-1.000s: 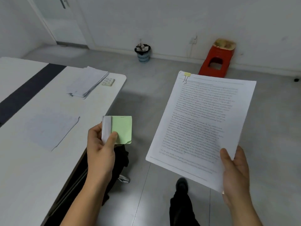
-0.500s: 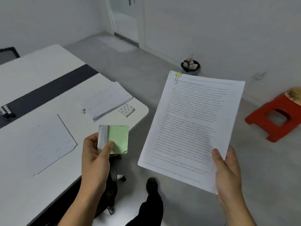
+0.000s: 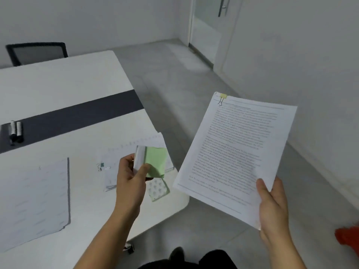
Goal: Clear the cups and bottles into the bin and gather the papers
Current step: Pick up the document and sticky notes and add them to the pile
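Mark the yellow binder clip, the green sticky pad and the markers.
yellow binder clip [image 3: 223,95], head view, yellow body.
green sticky pad [image 3: 157,160], head view, top sheet's middle.
markers [image 3: 19,129], head view, right one's barrel.

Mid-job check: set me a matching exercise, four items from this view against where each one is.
Items:
1. clipped printed document
2. green sticky notes
3. two markers
4. red stool

Places:
A. on the table's dark strip
B. held by the right hand
C. on the floor, at the view's right edge
D. pinched by the left hand

Pairs: 1-B, 2-D, 3-A, 4-C.
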Demonstrator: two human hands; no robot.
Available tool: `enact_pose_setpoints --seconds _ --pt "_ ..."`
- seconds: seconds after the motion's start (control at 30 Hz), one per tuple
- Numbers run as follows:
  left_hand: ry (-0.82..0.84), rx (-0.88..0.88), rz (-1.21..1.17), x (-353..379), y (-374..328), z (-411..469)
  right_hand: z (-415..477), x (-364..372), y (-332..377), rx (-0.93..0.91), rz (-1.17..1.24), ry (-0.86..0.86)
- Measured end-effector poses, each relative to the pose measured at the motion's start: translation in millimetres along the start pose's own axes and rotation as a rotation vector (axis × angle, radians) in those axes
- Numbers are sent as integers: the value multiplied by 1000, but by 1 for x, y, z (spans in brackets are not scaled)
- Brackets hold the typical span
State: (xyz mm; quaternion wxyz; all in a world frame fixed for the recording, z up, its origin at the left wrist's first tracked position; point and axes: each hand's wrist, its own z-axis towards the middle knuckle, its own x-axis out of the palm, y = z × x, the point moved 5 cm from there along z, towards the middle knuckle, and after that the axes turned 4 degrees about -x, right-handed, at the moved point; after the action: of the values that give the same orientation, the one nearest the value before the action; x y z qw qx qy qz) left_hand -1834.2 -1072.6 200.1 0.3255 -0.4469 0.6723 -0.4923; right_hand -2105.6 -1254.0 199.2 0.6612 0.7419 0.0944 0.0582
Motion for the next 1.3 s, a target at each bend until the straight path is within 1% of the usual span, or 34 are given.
enact_pose_setpoints --seconds 0.13,0.23,0.33,0.43,0.53,0.63,0.7,0.8,0.83,0.9,0.97,1.03,1.13,1.3 --pt "-163 -58 2 8 21 47 87 63 0 39 -45 216" --pt "-324 -171 -7 13 55 72 154 116 -18 63 -118 430" --pt "-510 -325 -26 19 86 83 215 180 -37 97 -221 712" --pt "-705 -471 -41 28 102 74 254 245 -52 140 -353 1004" --pt "-866 -512 -40 39 104 64 273 319 -69 88 -487 1335" --pt "-1015 -561 -27 50 112 53 264 386 -93 43 -642 1662" --pt "-1088 -601 -75 58 125 43 253 420 -109 -38 -733 1828" --pt "-1138 -636 -152 69 148 38 234 462 -125 -120 -764 2030" --pt "-1139 -652 -169 71 155 40 228 473 -129 -139 -791 2074" --pt "-1128 -683 -203 74 171 49 223 492 -149 -232 -925 2129" --pt "-1094 -719 -205 76 186 60 221 500 -176 -392 -1108 2109" --pt "-1049 -733 -178 78 200 70 220 498 -200 -520 -1258 2027" --pt "-995 -762 -95 78 214 77 214 488 -212 -601 -1307 1924" --pt "-910 -770 244 75 233 80 210 486 -218 -684 -1310 1816"
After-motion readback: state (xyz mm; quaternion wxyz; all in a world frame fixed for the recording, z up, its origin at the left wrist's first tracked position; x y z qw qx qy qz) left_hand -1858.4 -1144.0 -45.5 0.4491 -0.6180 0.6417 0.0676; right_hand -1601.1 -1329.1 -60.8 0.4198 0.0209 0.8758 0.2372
